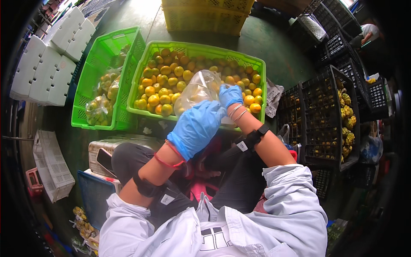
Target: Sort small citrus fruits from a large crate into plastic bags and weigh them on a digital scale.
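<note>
1. At the middle of the view, we have a clear plastic bag [195, 91] over the near part of a green crate [205, 46], puffed out and partly hidden by our hands.
2. Right hand [230, 96]: blue glove, fingers clenched, grasping the film at the bag's right side.
3. Left hand [197, 127]: blue glove, back toward us, lying over the near side of the bag, its fingertips close beside the right hand. Its fingers are hidden; we cannot tell whether they grip the film.
4. Within the crate we record many round orange-and-green fruits [165, 99], loose and piled, left, right and beyond the bag.
5. Just left of it we note a second green crate [91, 123], set at an angle, with bagged fruit [97, 110] inside.
6. Beyond both, a yellow crate [201, 19]; at far left, white boxes [36, 75] stacked.
7. To our right, crumpled paper [274, 96] beside the fruit crate, then a black crate [302, 124] near knobbly yellow produce [349, 115].
8. By our left knee, a phone [105, 161] leans near a white crate [96, 149].
</note>
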Tool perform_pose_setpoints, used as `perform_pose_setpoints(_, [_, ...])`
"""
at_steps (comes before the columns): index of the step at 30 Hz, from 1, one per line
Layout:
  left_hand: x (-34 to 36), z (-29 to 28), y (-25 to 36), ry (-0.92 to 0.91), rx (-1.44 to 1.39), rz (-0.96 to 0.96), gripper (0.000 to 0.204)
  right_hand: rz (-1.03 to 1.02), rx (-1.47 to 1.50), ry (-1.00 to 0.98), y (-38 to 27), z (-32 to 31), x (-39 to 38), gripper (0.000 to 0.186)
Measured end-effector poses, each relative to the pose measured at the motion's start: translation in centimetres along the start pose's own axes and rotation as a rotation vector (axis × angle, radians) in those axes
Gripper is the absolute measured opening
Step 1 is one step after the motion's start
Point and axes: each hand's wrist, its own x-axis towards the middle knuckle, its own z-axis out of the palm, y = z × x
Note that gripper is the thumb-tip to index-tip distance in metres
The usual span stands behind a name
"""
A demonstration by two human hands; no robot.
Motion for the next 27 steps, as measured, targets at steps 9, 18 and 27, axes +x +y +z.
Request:
perform_pose_setpoints(9, [1.0, 8.4, -12.3, -1.214, 0.459, -0.201, 0.020, -0.728, 0.418, -0.210, -4.3, -2.0, -1.1, 0.012])
perform_pose_setpoints(18, [3.1, 6.9, -17.6, -0.469, 0.487, -0.300, 0.017, -0.111, -0.024, -0.096, 2.3, -4.5, 6.1, 0.012])
perform_pose_setpoints(27, [14.1, 16.6, -18.5, -0.455, 0.223, 0.105, 0.035, -0.219, -0.117, -0.179, 6.5, -3.3, 12.1, 0.025])
